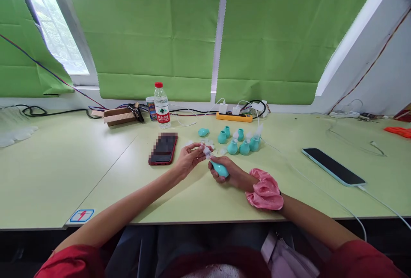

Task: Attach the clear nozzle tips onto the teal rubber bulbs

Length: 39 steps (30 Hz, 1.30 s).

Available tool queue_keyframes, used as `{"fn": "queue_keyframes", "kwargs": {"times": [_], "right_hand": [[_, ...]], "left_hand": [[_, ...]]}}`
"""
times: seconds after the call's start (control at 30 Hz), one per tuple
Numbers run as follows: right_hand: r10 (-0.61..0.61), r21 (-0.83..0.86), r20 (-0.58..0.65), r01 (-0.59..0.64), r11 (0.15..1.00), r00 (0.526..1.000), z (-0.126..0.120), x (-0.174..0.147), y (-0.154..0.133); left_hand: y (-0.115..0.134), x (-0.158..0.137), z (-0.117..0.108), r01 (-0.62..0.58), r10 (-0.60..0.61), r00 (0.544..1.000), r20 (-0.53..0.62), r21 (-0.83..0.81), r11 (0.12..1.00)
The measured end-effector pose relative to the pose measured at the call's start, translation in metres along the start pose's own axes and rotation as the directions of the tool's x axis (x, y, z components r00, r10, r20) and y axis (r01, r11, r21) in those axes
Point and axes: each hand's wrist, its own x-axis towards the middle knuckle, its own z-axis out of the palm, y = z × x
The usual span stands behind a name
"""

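My right hand [229, 170] is wrapped round a teal squeeze bulb [220, 169], tilted with its neck towards my left hand. Between the fingertips of my left hand [190, 158] is a small clear plastic nozzle [207, 152], which meets the neck of the bulb. Whether the nozzle is seated in the neck cannot be made out. Just beyond my hands stand several more teal bulbs [244, 147], some with clear nozzles on top and some with open necks. One teal bulb [203, 132] lies on its side. Small clear pieces [208, 142] are scattered behind my fingers.
A red-cased phone [163, 149] lies left of my hands, with a water bottle [162, 106] and a cup [151, 108] behind it. An open cardboard box [119, 116] is further left. An orange power strip [234, 117] sits at the back. On the right, another phone [333, 167] trails a white cable.
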Motion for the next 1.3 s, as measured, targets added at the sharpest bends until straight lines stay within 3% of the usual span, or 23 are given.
{"fn": "queue_keyframes", "kwargs": {"times": [0.13,0.37,0.63,0.83,1.03,1.13,1.2,1.3], "right_hand": [[0.086,0.149,0.11,-0.102,0.984,0.99,0.0,0.0,0.0],[-0.013,0.04,-0.035,0.015,0.999,0.999,0.004,-0.001,0.001],[0.048,0.078,0.081,-0.054,0.995,0.996,0.0,-0.003,0.0],[-0.092,0.015,0.062,0.092,0.996,0.994,0.0,-0.003,-0.001],[0.024,0.127,0.269,-0.06,0.99,0.963,-0.006,-0.005,-0.004],[0.045,0.136,0.316,-0.093,0.986,0.948,-0.008,-0.005,-0.003],[0.033,0.113,0.308,-0.071,0.991,0.951,-0.007,-0.005,-0.003],[-0.081,0.068,0.254,0.066,0.996,0.964,-0.005,-0.006,-0.006]], "left_hand": [[0.0,-0.005,0.004,-0.064,0.065,0.997,-0.029,0.039,0.997],[-0.002,-0.007,0.006,-0.067,0.07,0.996,-0.048,0.058,0.996],[-0.003,-0.01,0.006,-0.05,0.05,0.999,0.001,0.013,0.999],[0.0,-0.006,0.009,-0.055,0.051,0.997,0.064,0.068,0.996],[0.009,-0.009,0.014,-0.091,0.067,0.99,0.124,0.196,0.976],[0.011,-0.012,0.015,-0.089,0.059,0.987,0.15,0.201,0.976],[0.012,-0.012,0.016,-0.092,0.059,0.984,0.168,0.196,0.976],[0.017,-0.011,0.017,-0.123,0.091,0.985,0.148,0.222,0.967]]}}
